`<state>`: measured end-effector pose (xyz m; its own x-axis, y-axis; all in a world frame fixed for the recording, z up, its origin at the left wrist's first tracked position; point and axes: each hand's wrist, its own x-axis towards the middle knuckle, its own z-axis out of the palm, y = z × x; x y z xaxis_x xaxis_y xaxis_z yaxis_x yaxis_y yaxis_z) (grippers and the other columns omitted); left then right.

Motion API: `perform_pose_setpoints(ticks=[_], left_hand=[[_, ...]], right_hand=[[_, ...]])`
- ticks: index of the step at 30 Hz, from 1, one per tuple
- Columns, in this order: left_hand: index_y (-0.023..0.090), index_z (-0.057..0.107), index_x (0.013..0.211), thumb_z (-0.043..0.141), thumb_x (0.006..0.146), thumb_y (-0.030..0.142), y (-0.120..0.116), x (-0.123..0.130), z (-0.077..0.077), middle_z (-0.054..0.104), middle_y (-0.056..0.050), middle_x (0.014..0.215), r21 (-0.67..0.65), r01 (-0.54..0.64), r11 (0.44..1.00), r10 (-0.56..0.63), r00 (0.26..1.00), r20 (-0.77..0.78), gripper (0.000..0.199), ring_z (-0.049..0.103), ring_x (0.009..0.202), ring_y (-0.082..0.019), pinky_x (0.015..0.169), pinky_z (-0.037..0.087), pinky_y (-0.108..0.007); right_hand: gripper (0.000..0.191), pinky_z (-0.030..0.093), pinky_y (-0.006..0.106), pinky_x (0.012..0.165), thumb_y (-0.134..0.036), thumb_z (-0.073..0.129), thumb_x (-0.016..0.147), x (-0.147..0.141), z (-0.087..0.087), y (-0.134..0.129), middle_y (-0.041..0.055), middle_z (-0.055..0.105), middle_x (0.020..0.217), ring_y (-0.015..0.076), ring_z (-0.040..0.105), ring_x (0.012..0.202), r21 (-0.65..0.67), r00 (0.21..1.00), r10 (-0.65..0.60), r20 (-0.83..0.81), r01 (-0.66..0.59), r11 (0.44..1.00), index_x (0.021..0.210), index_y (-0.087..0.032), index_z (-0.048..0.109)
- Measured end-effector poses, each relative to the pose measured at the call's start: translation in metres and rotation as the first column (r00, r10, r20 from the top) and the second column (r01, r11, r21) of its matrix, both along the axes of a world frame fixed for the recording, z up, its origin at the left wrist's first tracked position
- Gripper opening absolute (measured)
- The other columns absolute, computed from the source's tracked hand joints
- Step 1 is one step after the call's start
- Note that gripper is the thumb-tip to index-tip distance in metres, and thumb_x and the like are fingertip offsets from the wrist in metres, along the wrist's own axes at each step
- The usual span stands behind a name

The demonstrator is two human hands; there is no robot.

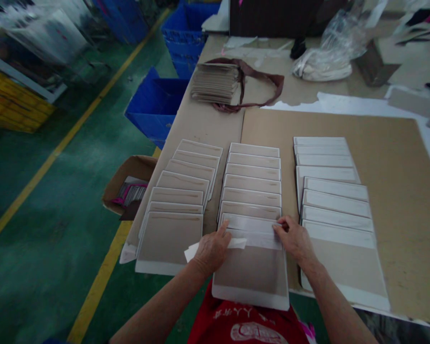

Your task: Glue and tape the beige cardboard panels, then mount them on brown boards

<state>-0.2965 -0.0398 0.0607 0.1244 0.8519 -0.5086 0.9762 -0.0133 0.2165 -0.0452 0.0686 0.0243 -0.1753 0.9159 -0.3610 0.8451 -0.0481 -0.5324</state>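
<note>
Three overlapping rows of flat grey-beige panels with pale edges lie on the table. The nearest panel (pixel 251 272) of the middle row sits in front of me, with a pale translucent strip (pixel 252 239) across its upper part. My left hand (pixel 213 251) rests on that panel's left edge, closed over white paper strips (pixel 238 243) that stick out on both sides; its index finger presses near the panel's upper left corner. My right hand (pixel 295 239) pinches at the right end of the translucent strip, thumb and index finger together.
Left row panels (pixel 170 243) and right row panels (pixel 344 258) flank the middle row. A stack of grey boards (pixel 215 83) with a brown strap (pixel 268 98) lies farther back. Blue bins (pixel 157 100) and a cardboard box (pixel 129 184) stand left of the table; a plastic bag (pixel 329 52) lies behind.
</note>
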Motion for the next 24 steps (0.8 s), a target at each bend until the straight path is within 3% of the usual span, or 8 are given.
perform_pose_setpoints(ticks=[13,18,21,24], left_hand=[[0.019,0.053,0.103,0.04,0.083,0.01,-0.001,-0.002,-0.004,0.031,-0.009,0.154,0.048,0.034,0.998,-0.032,0.999,-0.024,0.025,0.067,0.091,-0.023,0.077,0.054,-0.04],[0.019,0.053,0.104,0.042,0.081,0.01,-0.001,-0.004,-0.005,0.032,-0.01,0.153,0.045,0.028,0.999,-0.029,1.0,0.008,0.026,0.066,0.094,-0.024,0.079,0.055,-0.042],[0.018,0.054,0.104,0.043,0.081,0.01,-0.001,-0.004,-0.003,0.032,-0.01,0.153,0.045,0.015,0.999,-0.016,1.0,0.023,0.027,0.066,0.095,-0.024,0.081,0.055,-0.042],[0.018,0.054,0.106,0.042,0.082,0.011,0.0,-0.004,-0.001,0.032,-0.01,0.153,0.05,0.008,0.999,-0.009,0.999,0.038,0.027,0.066,0.097,-0.024,0.082,0.055,-0.042]], right_hand=[[0.017,0.037,0.028,0.061,-0.039,0.058,0.081,0.001,-0.004,0.003,0.001,0.064,0.071,0.018,0.058,0.066,0.0,0.995,-0.047,0.088,0.047,0.999,0.084,-0.023,0.056],[0.013,0.04,0.03,0.065,-0.03,0.051,0.082,0.011,0.009,0.002,0.0055,0.065,0.084,0.0193,0.06,0.073,0.145,0.982,-0.145,0.117,0.128,0.981,0.09,-0.021,0.057],[0.02,0.044,0.032,0.071,-0.036,0.051,0.083,-0.009,0.018,-0.006,0.0054,0.066,0.085,0.0195,0.061,0.076,0.088,0.99,-0.11,-0.085,0.117,0.989,0.093,-0.02,0.06],[0.031,0.049,0.031,0.067,-0.045,0.051,0.084,-0.048,0.017,-0.018,0.0041,0.069,0.089,0.0185,0.063,0.076,-0.215,0.904,-0.046,-0.425,-0.052,0.975,0.101,-0.021,0.063]])
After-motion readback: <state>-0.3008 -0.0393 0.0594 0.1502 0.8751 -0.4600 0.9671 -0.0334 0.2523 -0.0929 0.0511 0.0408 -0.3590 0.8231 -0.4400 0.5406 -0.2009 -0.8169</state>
